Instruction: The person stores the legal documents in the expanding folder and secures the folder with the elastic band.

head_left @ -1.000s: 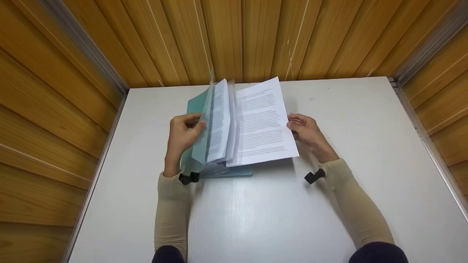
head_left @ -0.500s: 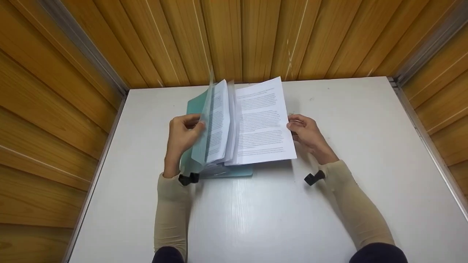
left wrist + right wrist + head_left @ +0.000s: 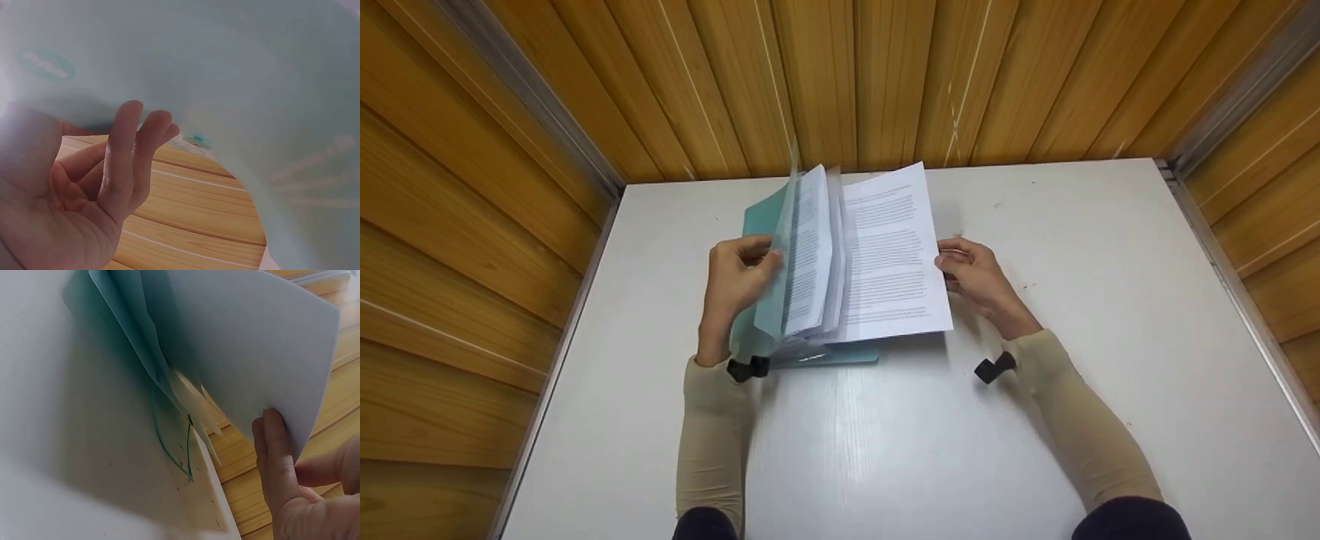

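Note:
A teal plastic file folder (image 3: pixel 765 214) stands spread at the far middle of the table, with printed sheets and clear dividers (image 3: pixel 834 247) inside. My left hand (image 3: pixel 737 274) pinches the edge of its translucent cover (image 3: pixel 769 311) between thumb and fingers, holding it up. On the right, my right hand (image 3: pixel 975 274) holds a printed paper sheet (image 3: pixel 889 255) by its right edge, thumb on the printed face and fingers behind. The sheet's left side goes in among the dividers, where its edge is hidden. In the right wrist view a green elastic cord (image 3: pixel 161 439) hangs from the folder.
The white table (image 3: pixel 847 442) reaches back to a wood-panelled wall (image 3: pixel 885 82) just behind the folder. More panelling stands on the left and right, with metal strips in the corners. A small black piece (image 3: pixel 995 367) juts from each wrist.
My right hand and the sheet have shifted a little to the left, toward the folder, and slightly nearer to me. The left hand and the cover have hardly moved.

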Tool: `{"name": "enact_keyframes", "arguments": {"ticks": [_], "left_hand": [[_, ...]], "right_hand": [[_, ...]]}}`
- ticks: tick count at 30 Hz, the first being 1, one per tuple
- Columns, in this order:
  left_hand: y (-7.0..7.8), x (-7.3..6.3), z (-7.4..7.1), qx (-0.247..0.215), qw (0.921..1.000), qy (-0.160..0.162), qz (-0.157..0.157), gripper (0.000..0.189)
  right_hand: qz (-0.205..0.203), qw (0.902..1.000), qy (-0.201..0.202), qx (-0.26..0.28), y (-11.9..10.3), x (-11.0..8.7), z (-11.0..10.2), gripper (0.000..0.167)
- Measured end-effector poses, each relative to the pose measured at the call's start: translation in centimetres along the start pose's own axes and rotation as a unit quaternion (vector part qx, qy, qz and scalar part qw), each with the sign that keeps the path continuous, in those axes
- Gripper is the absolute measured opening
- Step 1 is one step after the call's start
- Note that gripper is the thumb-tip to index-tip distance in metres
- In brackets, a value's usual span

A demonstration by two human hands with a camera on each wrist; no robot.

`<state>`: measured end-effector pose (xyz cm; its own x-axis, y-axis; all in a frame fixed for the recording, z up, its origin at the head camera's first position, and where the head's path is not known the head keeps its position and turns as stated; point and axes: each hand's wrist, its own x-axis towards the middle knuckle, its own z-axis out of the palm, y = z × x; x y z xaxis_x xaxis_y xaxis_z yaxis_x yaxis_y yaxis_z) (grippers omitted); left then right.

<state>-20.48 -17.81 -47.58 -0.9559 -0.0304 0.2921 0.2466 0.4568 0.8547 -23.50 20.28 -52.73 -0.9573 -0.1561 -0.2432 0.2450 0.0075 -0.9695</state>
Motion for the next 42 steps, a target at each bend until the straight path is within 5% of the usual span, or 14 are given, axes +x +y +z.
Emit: {"name": "enact_keyframes", "arguments": {"ticks": [8, 17, 42], "left_hand": [[0.0, -0.1, 0.0, -0.004, 1.0000, 0.002, 0.001, 0.027], [0.2, 0.0, 0.0, -0.002, 1.0000, 0.002, 0.006, 0.025], [0.1, 0.0, 0.1, -0.001, 1.0000, -0.002, 0.005, 0.025]], "right_hand": [[0.008, 0.9999, -0.004, -0.008, 0.2, 0.2, 1.1, 0.039], [-0.004, 0.9962, 0.003, -0.087, 0.3, 0.7, 1.8, 0.033], [0.018, 0.9975, -0.037, -0.058, 0.8, 2.3, 3.5, 0.033]]}}
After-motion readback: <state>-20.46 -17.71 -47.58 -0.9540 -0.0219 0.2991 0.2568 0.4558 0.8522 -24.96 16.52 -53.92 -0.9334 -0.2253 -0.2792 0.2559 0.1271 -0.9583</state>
